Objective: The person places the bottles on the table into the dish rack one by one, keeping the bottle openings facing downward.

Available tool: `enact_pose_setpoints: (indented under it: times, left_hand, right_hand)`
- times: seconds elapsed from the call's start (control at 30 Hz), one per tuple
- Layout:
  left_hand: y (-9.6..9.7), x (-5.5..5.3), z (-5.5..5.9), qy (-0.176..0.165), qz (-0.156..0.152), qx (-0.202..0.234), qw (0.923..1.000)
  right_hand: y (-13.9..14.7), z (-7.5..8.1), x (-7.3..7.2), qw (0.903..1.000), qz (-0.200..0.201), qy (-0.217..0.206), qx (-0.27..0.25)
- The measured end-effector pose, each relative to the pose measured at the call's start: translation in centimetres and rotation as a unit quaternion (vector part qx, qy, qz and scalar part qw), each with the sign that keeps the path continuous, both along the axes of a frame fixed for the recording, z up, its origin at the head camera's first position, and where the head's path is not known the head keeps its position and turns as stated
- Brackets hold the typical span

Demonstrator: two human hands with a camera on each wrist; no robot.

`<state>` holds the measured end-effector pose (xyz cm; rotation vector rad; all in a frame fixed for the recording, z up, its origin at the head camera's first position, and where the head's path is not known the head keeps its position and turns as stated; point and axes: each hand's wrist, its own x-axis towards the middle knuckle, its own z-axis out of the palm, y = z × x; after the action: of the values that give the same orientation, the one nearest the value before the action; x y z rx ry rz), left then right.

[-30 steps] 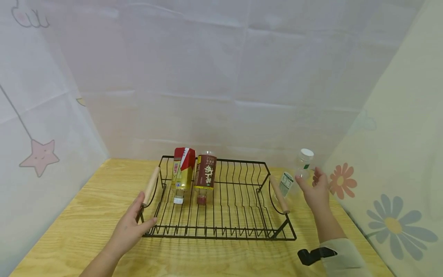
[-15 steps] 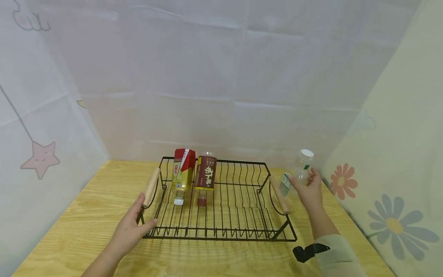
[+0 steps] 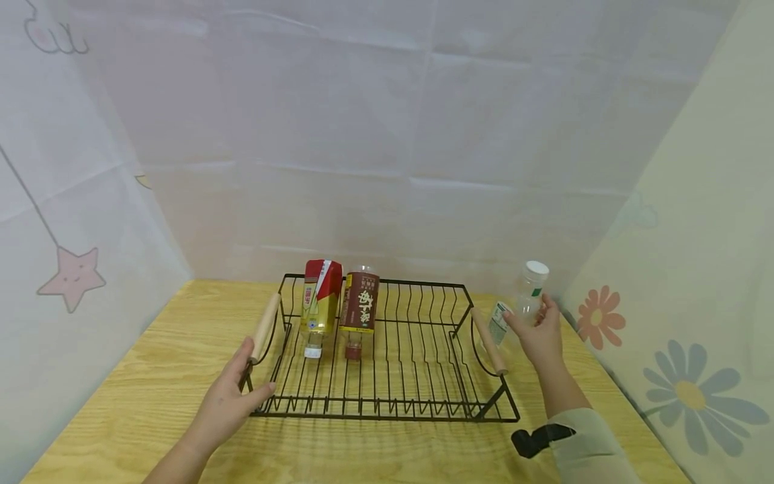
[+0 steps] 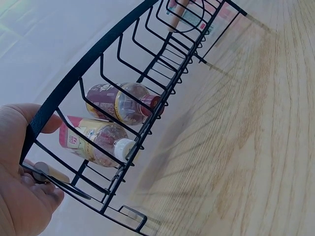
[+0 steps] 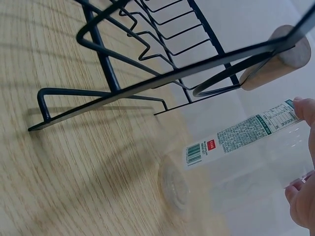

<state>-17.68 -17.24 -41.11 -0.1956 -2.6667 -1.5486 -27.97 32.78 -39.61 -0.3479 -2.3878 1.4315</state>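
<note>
A black wire dish rack (image 3: 387,418) with wooden side handles stands on the table. My left hand (image 3: 226,403) grips its front left corner, thumb over the rail and fingers round the outside, as the left wrist view shows. On the right, my right hand (image 3: 543,336) holds a clear plastic bottle (image 3: 525,292) with a white cap, upright beside the rack. In the right wrist view, the thumb presses the edge of its white and green label (image 5: 241,135), while fingers lie on the opposite side.
Inside the rack, on the left, two bottles lean cap down: a red and yellow one (image 3: 320,296) and a dark maroon one (image 3: 359,302). The right wooden handle (image 3: 488,341) lies between the rack and the clear bottle. Printed cloth walls (image 3: 387,134) surround the wood table (image 3: 151,349).
My right hand has moved slightly left and closed in on the clear bottle, its thumb coming onto the label. My left hand and the rack have stayed put.
</note>
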Motion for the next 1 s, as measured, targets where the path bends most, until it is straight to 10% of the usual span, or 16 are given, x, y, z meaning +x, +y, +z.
enact_pose_setpoints:
  times: [1.0]
  left_hand:
    - [-0.1,0.0,-0.1,-0.001,-0.002,0.004,1.0000]
  right_hand:
    - [-1.0,4.5,1.0,0.9983,0.004,0.056,0.015]
